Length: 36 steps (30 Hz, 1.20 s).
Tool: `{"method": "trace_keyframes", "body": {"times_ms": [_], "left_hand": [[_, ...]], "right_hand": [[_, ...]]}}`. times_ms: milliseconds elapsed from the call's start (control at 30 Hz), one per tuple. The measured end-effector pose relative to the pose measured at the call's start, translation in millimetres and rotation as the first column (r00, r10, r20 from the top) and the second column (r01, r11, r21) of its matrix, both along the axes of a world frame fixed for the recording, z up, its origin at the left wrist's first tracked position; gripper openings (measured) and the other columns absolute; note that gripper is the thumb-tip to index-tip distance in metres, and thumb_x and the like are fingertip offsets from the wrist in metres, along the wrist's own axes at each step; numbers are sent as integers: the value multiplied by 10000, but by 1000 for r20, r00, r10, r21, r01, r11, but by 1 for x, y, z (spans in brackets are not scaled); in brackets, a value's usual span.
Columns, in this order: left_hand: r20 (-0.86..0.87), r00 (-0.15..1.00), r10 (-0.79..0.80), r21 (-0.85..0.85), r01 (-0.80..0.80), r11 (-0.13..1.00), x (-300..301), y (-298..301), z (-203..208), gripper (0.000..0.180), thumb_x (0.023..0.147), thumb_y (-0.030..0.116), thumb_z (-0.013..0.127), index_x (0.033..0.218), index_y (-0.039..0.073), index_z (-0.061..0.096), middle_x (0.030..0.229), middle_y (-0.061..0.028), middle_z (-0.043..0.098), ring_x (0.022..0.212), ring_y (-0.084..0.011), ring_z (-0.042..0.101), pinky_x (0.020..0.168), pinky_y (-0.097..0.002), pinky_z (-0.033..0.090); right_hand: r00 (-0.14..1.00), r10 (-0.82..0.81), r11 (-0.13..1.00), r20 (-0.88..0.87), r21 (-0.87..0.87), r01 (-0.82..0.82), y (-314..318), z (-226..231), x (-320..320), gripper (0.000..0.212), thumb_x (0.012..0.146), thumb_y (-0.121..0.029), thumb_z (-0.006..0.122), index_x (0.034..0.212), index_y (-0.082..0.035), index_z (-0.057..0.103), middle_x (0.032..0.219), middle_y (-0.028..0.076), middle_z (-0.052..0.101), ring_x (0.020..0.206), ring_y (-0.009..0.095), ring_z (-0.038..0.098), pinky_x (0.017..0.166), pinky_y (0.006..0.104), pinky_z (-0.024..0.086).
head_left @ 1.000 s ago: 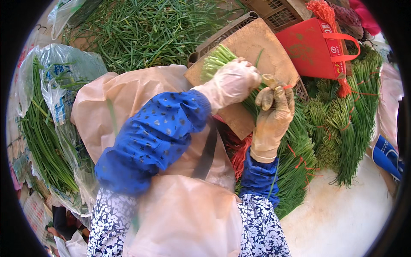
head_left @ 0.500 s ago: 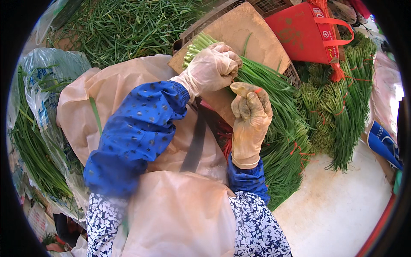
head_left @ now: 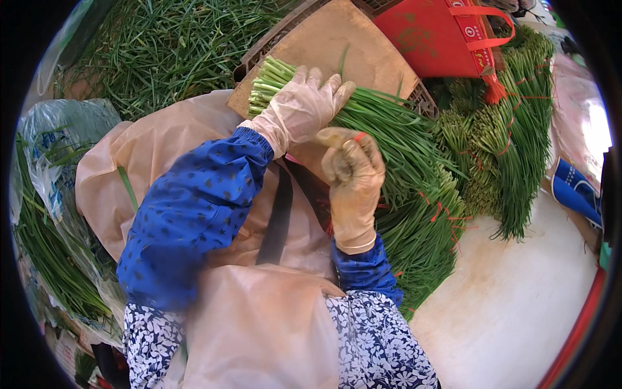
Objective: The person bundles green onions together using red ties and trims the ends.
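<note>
A bunch of garlic chives point(head_left: 389, 123) lies across a tan board, its pale cut stems toward the far left and its green leaves trailing right. My left hand point(head_left: 298, 110), in a thin whitish glove, rests on the bunch near the stem end with its fingers stretched out and spread. Just below the bunch is my right hand point(head_left: 353, 175) in a yellowed, stained glove. Its fingers are curled in, and a small red-orange bit shows at one finger. What they enclose, if anything, is hidden.
Tied chive bunches point(head_left: 518, 136) lie at the right, others point(head_left: 427, 240) beside my right forearm. A red bag point(head_left: 421, 35) stands beyond the board point(head_left: 330, 39). Loose leaves point(head_left: 175, 52) cover the far left; a plastic bag point(head_left: 65, 129) of greens sits left. A white surface point(head_left: 505, 298) spreads lower right.
My left hand's fingers have gone from bent over the chives to stretched out and spread. My right hand stays curled beside the bunch. The whole view has shifted slightly.
</note>
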State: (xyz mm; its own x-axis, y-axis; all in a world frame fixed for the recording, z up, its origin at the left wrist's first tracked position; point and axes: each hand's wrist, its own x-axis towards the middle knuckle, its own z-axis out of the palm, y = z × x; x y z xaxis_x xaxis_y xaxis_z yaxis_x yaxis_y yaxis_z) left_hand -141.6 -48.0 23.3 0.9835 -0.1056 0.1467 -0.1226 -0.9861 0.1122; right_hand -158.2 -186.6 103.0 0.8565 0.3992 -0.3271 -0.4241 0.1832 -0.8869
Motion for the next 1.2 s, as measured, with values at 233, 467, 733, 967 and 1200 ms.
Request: {"method": "trace_keyframes", "body": {"times_ms": [233,467,733,967,1200], "left_hand": [[79,996,35,-20,-33,999,-6,-6,-10,656,779,224,635,1384,67,434,1228,-138,557,1096,-351,560,964,-477,433],[180,982,64,18,-68,998,0,-4,-9,504,803,230,576,1261,26,524,1030,-125,579,929,-292,571,847,-418,466],[-11,999,53,4,-53,999,1,8,-5,651,894,270,515,1505,151,325,1348,-221,526,1204,-411,527,997,-628,369],[-72,996,59,-236,-75,969,-25,53,-7,382,864,213,529,1212,63,581,950,-93,637,835,-266,635,719,-506,481],[-157,958,239,-361,-281,889,-59,94,41,933,722,369,735,1485,62,294,1361,-186,513,1239,-351,511,966,-500,441]], "right_hand": [[994,76,996,-81,53,-72,-19,-33,-21,216,951,-139,545,985,49,645,710,15,592,537,52,381,500,211,295],[987,157,977,32,-152,-150,-21,-49,-15,205,935,-116,548,1017,36,659,876,51,634,728,115,549,632,218,429],[479,605,665,636,-734,137,-32,50,65,1018,766,-579,725,1474,18,301,1459,232,403,1329,359,404,1069,467,356],[65,991,108,115,-990,95,50,10,70,1249,622,-463,813,1507,55,100,1459,337,323,1351,471,326,1138,481,243],[-16,994,108,109,-993,-42,52,-24,96,1275,575,-236,871,1532,-9,60,1175,285,594,1040,411,617,852,424,516]]}}
